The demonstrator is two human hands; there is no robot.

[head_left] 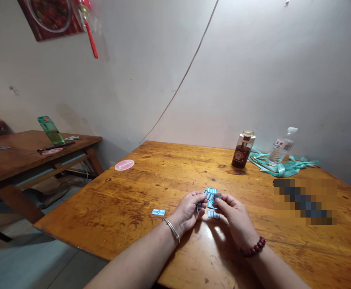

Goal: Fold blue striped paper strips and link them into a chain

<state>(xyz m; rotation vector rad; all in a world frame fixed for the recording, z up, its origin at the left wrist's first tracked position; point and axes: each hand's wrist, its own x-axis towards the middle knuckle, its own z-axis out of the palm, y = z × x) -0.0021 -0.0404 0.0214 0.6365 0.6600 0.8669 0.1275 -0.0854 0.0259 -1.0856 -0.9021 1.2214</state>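
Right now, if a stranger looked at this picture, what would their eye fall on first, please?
Probably the left hand and right hand, holding small blue-and-white pieces over the orange wooden table. Farther back on the right, a brown bottle and teal ribbon stand out by the wall. A red tassel hangs at the top left.

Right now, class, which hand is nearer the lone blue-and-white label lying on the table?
Left: the left hand sits just right of the blue-and-white label, apart from it; the right hand lies farther right.
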